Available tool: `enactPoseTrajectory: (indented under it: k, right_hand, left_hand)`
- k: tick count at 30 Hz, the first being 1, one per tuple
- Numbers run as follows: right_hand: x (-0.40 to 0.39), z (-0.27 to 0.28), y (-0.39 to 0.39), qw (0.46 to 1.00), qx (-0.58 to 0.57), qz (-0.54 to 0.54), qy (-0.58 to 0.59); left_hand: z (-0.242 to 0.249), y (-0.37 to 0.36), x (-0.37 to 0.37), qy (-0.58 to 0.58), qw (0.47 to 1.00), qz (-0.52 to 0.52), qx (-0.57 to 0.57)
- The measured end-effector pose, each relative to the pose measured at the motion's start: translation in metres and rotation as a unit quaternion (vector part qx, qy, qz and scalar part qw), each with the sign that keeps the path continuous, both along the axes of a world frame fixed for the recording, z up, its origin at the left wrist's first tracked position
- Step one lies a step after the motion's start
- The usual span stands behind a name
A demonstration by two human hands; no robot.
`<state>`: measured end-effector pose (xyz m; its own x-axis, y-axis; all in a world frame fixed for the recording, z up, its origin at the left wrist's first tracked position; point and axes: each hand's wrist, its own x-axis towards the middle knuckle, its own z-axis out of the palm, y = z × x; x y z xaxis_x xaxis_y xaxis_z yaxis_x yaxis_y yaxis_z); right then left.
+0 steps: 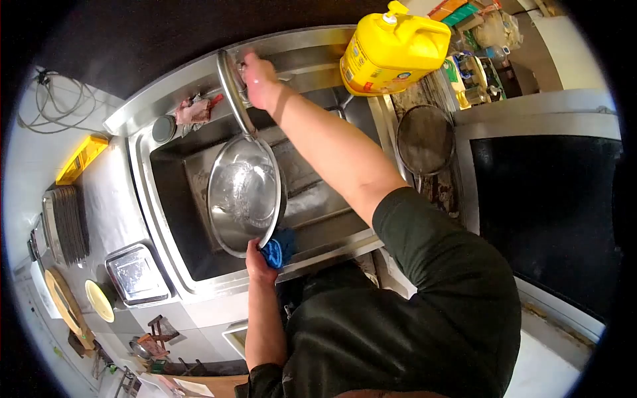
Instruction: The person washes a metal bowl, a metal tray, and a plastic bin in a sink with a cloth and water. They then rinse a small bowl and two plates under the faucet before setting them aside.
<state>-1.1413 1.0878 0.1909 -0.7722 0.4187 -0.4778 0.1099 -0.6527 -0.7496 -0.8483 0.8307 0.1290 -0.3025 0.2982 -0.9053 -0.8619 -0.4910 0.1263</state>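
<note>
A person in a dark top leans over a stainless steel sink [166, 219], scrubbing a large steel pan [244, 192] held tilted above the basin. The right hand [260, 81] is clenched around the far end of the pan's long handle [233, 89], up near the sink's back ledge, while the left hand [261, 260] grips a blue cloth [279, 247] pressed against the pan's near rim. The work looks best done with the handle held firm so the bowl stays over the basin and does not swing, and with the cloth worked around the rim and the underside, where the wet metal could slip. A crumpled rag [194, 111] lies on the back ledge beside a small round lid [163, 129]. On the steel bench [113, 205] to one side sit a square metal tray [136, 273], a stack of dark plates [66, 224] and a small pale dish [99, 300]. A yellow plastic jug [393, 50] stands on the other side of the sink, near a round mesh strainer [424, 139]. The kitchen is cramped, with clutter along its edges.
</note>
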Motion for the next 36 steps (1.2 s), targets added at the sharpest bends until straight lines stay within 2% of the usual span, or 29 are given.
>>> enactPoseTrajectory:
  k: [1,3,6,7,8,9,10,11,12,14,15,16,18,19,21,22,25,26,27,29,32,33,35,36]
  right_hand:
    - [-0.005,0.008,-0.007,1.000,0.012,-0.008,-0.019]
    - [-0.007,-0.001,0.008,0.999,-0.007,0.052,0.002]
    - [0.036,-0.012,0.026,0.966,0.250,0.037,0.052]
    - [0.072,-0.006,0.019,0.920,0.381,0.067,0.066]
    - [0.108,0.002,0.011,0.856,0.506,0.077,0.077]
    - [0.140,0.018,0.016,0.754,0.574,0.305,0.098]
    - [0.179,0.015,0.002,0.599,0.739,0.221,0.215]
    - [0.205,0.022,-0.008,0.504,0.765,0.279,0.287]
    - [0.219,0.033,-0.022,0.439,0.772,0.296,0.353]
    - [0.223,0.018,-0.032,0.416,0.760,0.363,0.344]
    - [0.220,0.021,-0.037,0.400,0.756,0.393,0.339]
    - [0.212,0.024,-0.043,0.398,0.758,0.375,0.356]
    - [0.192,0.041,-0.063,0.390,0.755,0.347,0.397]
    - [0.182,0.047,-0.074,0.388,0.757,0.335,0.405]
    - [0.169,0.056,-0.094,0.384,0.799,0.309,0.343]
    - [0.163,0.056,-0.101,0.373,0.831,0.315,0.269]
    - [0.156,0.094,-0.126,0.483,0.814,0.323,-0.026]
    - [0.152,0.098,-0.126,0.535,0.780,0.315,-0.079]
    - [0.152,0.106,-0.125,0.585,0.748,0.299,-0.093]
    - [0.147,0.103,-0.112,0.643,0.711,0.250,-0.139]
    - [0.160,0.082,-0.101,0.753,0.624,0.113,-0.174]
    - [0.168,0.072,-0.098,0.787,0.580,0.120,-0.176]
    - [0.184,0.058,-0.096,0.830,0.530,0.052,-0.167]
    - [0.200,0.079,-0.110,0.891,0.416,0.058,-0.171]
  left_hand:
    - [0.003,0.000,-0.001,0.009,1.000,-0.005,-0.003]
    - [-0.004,-0.006,0.000,0.006,1.000,-0.027,-0.014]
    - [0.001,-0.006,-0.001,0.022,0.999,-0.020,0.013]
    - [0.003,-0.006,-0.004,0.017,0.999,-0.022,0.018]
    - [0.004,-0.006,-0.005,0.011,0.999,-0.019,0.024]
    - [0.006,-0.010,-0.002,0.000,0.999,-0.019,0.029]
    - [0.000,-0.014,-0.001,0.018,0.998,-0.020,0.053]
    - [-0.001,-0.013,-0.002,0.015,0.998,-0.018,0.058]
    - [0.000,-0.012,-0.004,0.011,0.998,-0.016,0.060]
    - [-0.013,-0.027,-0.002,0.031,0.997,-0.025,0.069]
    - [-0.014,-0.032,-0.005,0.052,0.995,-0.062,0.058]
    - [-0.014,-0.037,-0.005,0.067,0.993,-0.045,0.085]
    - [0.034,-0.042,-0.010,0.112,0.983,0.003,0.149]
    - [0.018,-0.051,-0.012,0.122,0.977,0.021,0.175]
    - [0.036,-0.067,-0.017,0.162,0.980,0.038,0.107]
    - [0.046,-0.072,-0.018,0.159,0.980,0.072,0.093]
    - [0.041,-0.095,-0.020,0.185,0.969,0.121,0.111]
    - [0.055,-0.099,-0.019,0.175,0.968,0.151,0.101]
    - [0.054,-0.105,-0.020,0.179,0.963,0.169,0.111]
    - [0.044,-0.115,-0.021,0.185,0.953,0.199,0.132]
    - [0.039,-0.125,-0.027,0.178,0.944,0.247,0.124]
    - [0.038,-0.132,-0.029,0.213,0.936,0.233,0.156]
    - [0.053,-0.137,-0.032,0.220,0.927,0.256,0.164]
    - [0.063,-0.139,-0.034,0.233,0.922,0.259,0.166]
